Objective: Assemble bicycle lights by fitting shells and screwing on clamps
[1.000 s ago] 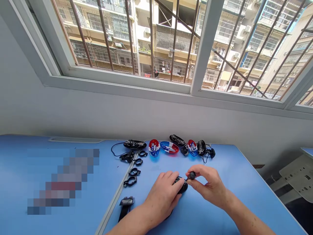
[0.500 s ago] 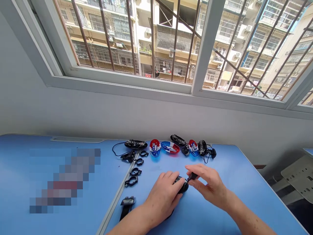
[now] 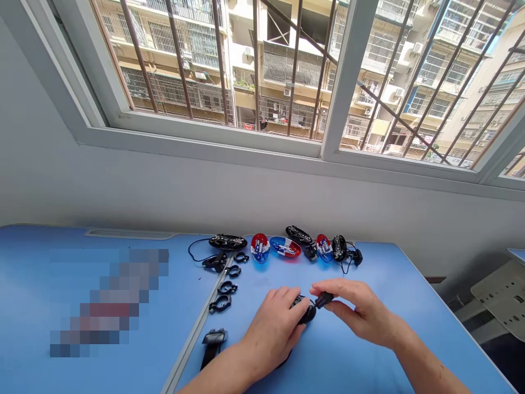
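Observation:
My left hand (image 3: 274, 327) lies curled over a small black device body (image 3: 305, 312) on the blue table (image 3: 369, 350), pressing it down. My right hand (image 3: 356, 310) pinches a small black button-like part (image 3: 324, 299) on a thin wire just right of that body. Both hands are close together near the table's middle. Much of the black body is hidden under my left fingers.
Along the back lie red-and-blue lamp shells (image 3: 284, 247), black shells (image 3: 227, 241) and wired parts (image 3: 344, 250). Several black clamp rings (image 3: 225, 288) sit left of my hands, a black strap piece (image 3: 211, 342) nearer. A wall and barred window rise behind the table.
My right hand has lowered and shifted slightly right with the small black part; its fingers have flattened. The left hand stays on the black body.

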Available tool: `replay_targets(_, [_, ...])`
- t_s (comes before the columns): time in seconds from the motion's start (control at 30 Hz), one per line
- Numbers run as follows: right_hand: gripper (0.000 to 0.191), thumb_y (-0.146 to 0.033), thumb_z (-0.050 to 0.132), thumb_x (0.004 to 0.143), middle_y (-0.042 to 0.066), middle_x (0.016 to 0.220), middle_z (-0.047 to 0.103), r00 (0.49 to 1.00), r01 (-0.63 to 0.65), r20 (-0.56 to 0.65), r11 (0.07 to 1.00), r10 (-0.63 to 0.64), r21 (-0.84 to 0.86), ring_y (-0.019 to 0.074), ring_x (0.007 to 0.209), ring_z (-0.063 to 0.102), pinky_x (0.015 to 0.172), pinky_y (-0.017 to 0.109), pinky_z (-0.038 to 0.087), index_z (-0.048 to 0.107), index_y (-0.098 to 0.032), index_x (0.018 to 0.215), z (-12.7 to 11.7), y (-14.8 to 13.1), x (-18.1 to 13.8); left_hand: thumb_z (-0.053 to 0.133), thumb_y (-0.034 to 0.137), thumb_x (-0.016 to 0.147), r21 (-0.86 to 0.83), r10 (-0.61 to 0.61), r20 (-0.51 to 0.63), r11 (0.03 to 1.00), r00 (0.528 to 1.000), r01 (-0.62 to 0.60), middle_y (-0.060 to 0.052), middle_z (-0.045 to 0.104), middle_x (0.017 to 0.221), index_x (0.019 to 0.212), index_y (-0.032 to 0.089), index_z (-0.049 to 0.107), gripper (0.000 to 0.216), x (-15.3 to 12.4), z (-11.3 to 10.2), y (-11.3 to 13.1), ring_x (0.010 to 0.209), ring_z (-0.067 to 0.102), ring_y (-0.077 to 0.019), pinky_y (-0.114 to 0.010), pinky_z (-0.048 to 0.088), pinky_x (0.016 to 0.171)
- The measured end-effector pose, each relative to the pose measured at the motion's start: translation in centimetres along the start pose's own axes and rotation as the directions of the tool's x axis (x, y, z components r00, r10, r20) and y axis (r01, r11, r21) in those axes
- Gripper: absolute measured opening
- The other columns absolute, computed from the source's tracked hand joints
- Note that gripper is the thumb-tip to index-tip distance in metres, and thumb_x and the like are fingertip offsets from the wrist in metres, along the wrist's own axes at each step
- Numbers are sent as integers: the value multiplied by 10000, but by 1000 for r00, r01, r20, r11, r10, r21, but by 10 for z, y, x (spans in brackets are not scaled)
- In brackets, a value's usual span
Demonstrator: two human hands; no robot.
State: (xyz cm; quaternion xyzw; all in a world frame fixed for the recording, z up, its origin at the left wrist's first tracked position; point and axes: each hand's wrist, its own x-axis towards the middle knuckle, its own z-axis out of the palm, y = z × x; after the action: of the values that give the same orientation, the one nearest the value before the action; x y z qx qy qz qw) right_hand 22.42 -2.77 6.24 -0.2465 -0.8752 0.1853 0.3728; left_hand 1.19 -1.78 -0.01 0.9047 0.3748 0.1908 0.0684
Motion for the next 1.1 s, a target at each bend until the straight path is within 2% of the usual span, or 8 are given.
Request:
replay_targets(0.13, [254,-128,487,930,62,969,715,999,-51,-17,999,51,2,157,849,671,757,274,564,598,-217,1140,3,1,1,549,74,730,8,7,-15,1000,1000,-7,-72,600,1122,1118,260,524,431,0,1,0,961,547,-278,-410,459,787])
replay_targets(0.37, [134,-198,511,933,46,857,694,995,-85,-48,996,84,-15,143,733,627,685,259,543,610,-206,1022,6,-3,5,546,59,726,34,4,5,999,1000,-4,-79,602,1113,1083,245,534,403,1,-3,3,968,548,-283,-416,459,793])
replay_targets(0.7, [97,-305,559,916,23,752,638,973,-82,-225,988,51,-128,134,658,601,613,251,548,571,-209,911,19,5,5,540,70,736,47,17,5,999,1000,-17,-72,590,1102,1049,244,539,358,1,-1,1,961,534,-278,-418,453,794])
replay_targets(0.8, [104,-279,553,919,37,802,653,966,-64,-256,991,31,-121,141,681,616,614,259,561,572,-211,996,23,7,4,536,63,729,43,15,-1,999,1000,-15,-72,590,1096,1039,239,543,356,1,0,1,963,535,-280,-424,455,798])
replay_targets(0.93, [334,-202,539,924,54,909,683,966,28,-253,993,-57,-116,148,735,631,632,268,570,504,-243,1253,26,11,4,544,59,717,27,-4,-6,1000,1000,4,-66,589,1114,1045,248,540,379,0,3,0,960,536,-273,-418,457,799])
replay_targets(1.03, [377,-157,524,920,63,949,689,978,52,-195,993,-71,-105,159,789,642,652,273,574,509,-262,1282,22,10,2,551,54,716,22,-10,-12,1000,1000,10,-72,586,1129,1061,247,534,396,0,5,-1,965,537,-280,-426,459,799])
replay_targets(1.1, [418,-138,501,922,90,1052,684,990,40,-134,995,-52,-91,179,899,652,723,299,581,485,-252,1324,17,7,1,554,49,714,22,-16,-14,1000,1000,16,-75,588,1125,1051,245,535,390,0,5,-1,967,539,-281,-427,460,802])
